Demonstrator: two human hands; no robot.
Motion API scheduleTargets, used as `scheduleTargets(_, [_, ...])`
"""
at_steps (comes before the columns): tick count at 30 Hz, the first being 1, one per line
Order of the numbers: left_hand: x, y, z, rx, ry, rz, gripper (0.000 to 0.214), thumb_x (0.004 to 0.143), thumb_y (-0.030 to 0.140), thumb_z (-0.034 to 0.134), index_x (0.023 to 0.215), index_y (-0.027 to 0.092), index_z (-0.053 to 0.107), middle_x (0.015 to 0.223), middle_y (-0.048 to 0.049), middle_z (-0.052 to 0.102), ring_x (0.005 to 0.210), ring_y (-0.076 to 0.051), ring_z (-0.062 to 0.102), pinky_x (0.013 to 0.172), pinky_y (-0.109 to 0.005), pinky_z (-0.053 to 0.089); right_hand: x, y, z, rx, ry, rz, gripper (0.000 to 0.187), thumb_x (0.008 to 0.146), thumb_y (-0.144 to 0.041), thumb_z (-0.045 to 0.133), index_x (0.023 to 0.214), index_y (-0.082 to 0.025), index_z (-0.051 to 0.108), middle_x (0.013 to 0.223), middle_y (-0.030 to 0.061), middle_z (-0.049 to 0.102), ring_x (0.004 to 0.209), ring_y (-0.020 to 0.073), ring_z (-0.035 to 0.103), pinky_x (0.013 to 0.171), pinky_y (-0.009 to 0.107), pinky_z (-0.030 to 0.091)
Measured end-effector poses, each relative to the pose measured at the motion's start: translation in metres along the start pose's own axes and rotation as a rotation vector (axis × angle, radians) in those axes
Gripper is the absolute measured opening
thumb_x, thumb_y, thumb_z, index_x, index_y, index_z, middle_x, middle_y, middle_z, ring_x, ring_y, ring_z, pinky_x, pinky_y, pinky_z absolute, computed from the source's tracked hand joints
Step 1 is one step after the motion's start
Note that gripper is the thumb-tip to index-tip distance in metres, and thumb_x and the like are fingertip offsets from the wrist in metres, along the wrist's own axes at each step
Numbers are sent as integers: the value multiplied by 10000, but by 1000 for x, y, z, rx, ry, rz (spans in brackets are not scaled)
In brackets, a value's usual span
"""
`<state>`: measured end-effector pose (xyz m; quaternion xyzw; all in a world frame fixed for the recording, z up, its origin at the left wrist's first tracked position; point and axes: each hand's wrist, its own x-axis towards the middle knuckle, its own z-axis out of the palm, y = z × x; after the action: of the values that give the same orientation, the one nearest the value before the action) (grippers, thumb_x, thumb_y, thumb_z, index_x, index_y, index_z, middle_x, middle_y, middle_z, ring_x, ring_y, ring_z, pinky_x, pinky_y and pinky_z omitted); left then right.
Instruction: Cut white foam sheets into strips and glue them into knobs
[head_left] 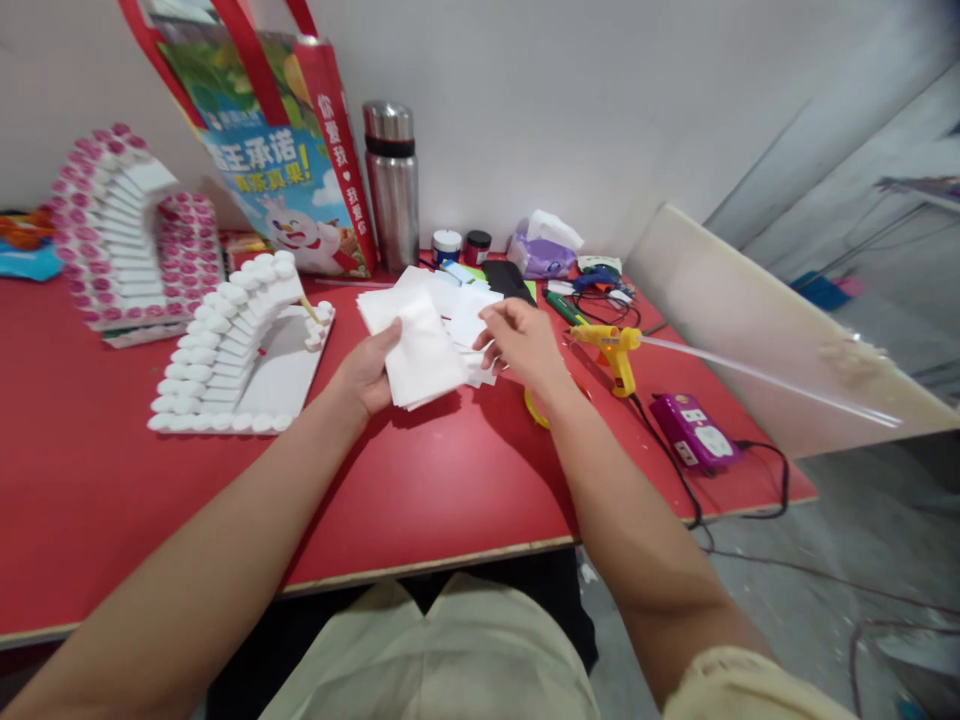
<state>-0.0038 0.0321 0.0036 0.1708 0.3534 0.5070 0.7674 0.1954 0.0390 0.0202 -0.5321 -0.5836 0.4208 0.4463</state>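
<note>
A stack of thin white paper sheets [420, 355], perhaps tissues, is in my left hand [369, 370], with the thumb on top and the fingers underneath. To its right, my right hand [521, 340] hovers over loose white papers [469, 310] on the table. Its fingers are bent and slightly apart, and I see nothing held in them. A yellow ring-shaped thing [535, 410] is partly hidden below my right wrist. Left of my hands stands a white staircase model [240, 350] edged with rounded white pieces.
A yellow glue gun [611, 350] with a long clear stick and a purple power socket box [694, 432] lie right on the red table [435, 490]. Behind stand a pink-and-white staircase model [131, 240], a shopping bag [277, 160], a steel flask [392, 190] and a purple tissue pack [541, 256].
</note>
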Motion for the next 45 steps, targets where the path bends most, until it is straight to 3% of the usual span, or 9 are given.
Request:
scheduleTargets(5, [7,11,-7,-84,198,139,454,1068,292,463,1477,124,562,1183,-166,794,1123,-289,764,1103,-480,545,8,6,-27,-545,-66,-165,44,798,-155,661,781,-196,664,772,23,719,698,167,648,659,288,472])
scheduleTargets(9, [7,8,-5,-94,230,142,426,1056,274,488,1434,112,599,1177,-170,795,1156,-298,752,1106,-473,547,1,0,-25,-913,-289,-213,199,802,-109,653,984,-170,706,1035,99,724,923,224,655,801,323,467])
scheduleTargets(15, [7,8,-6,-119,239,157,417,1052,258,505,1430,113,605,1146,-152,807,1139,-283,760,1103,-456,553,-13,-13,-22,-1129,-501,-167,500,749,-31,665,1233,-152,634,1284,171,619,1181,316,587,850,338,461])
scheduleTargets(18, [8,8,-6,-128,246,152,427,1052,252,503,1448,120,593,1141,-150,808,1129,-285,764,1090,-453,563,-12,-13,-21,-1180,-479,-191,452,774,-54,674,1216,-145,645,1263,181,619,1150,321,591,856,349,454])
scheduleTargets(21, [8,8,-5,-118,255,141,436,1050,246,501,1462,129,583,1156,-153,805,1150,-291,756,1100,-464,553,-5,-9,-21,-1189,-475,-243,248,810,-106,678,1052,-150,701,1150,168,657,1076,305,610,852,357,447])
scheduleTargets(24, [7,8,-5,-107,250,132,440,1056,256,489,1468,131,576,1174,-154,800,1155,-287,754,1123,-468,532,2,-5,-25,-1089,-409,-327,77,847,-119,638,864,-155,704,1011,145,688,1001,273,624,874,363,451])
scheduleTargets(28, [7,8,-6,-96,208,119,435,1059,288,479,1445,122,592,1180,-174,794,1164,-309,748,1128,-509,519,4,-8,-39,-612,-164,-416,83,876,-230,637,846,-185,700,976,81,715,893,212,630,821,335,479])
scheduleTargets(37, [8,6,-7,-64,216,96,410,1058,265,497,1420,111,613,1113,-153,814,1023,-268,795,1124,-475,528,8,-7,-46,121,129,-177,122,757,-323,744,753,-215,686,612,-48,570,528,106,460,526,264,375])
scheduleTargets(45, [12,6,-11,-118,210,137,460,1043,259,524,1482,128,563,1191,-176,790,1097,-296,775,1074,-472,571,21,4,-48,254,364,-180,199,826,-424,686,895,-259,599,752,-22,626,662,158,615,582,297,521])
